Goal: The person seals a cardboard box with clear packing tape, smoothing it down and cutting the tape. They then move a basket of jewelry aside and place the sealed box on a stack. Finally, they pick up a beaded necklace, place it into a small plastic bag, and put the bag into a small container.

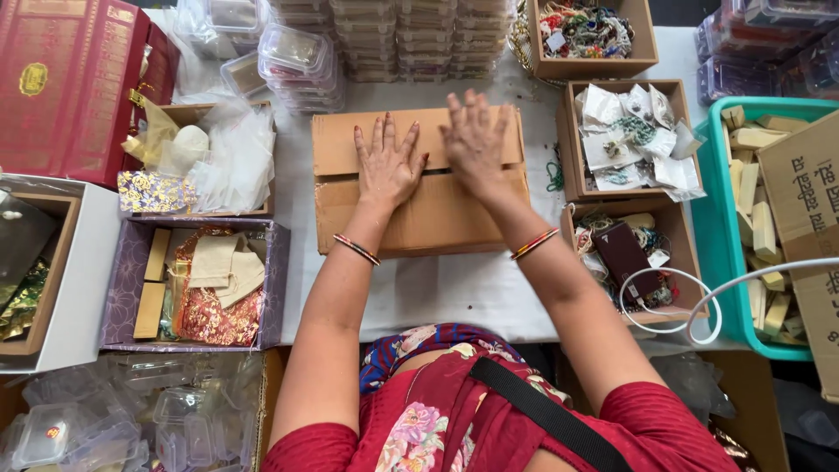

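- Bare white tablecloth (454, 293) lies between the cardboard box (419, 214) and the table's near edge: open passage.
- Left of the box, a narrow bare strip, then a purple tray (118, 288).
- Right, wooden boxes (629, 140) crowd close; a white cable (699, 301) loops there.
- Behind, stacked clear containers (393, 39) seemingly leave little room.

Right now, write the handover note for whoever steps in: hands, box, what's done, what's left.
Left hand: flat, fingers spread, on the left flap of the cardboard box.
Right hand: flat on the right flap, blurred.
Box: mid-table on the white cloth, between the purple box of pouches and the wooden jewellery trays.
Done: flaps folded down and meeting.
Left: no tape shows on the seam; box unsealed.
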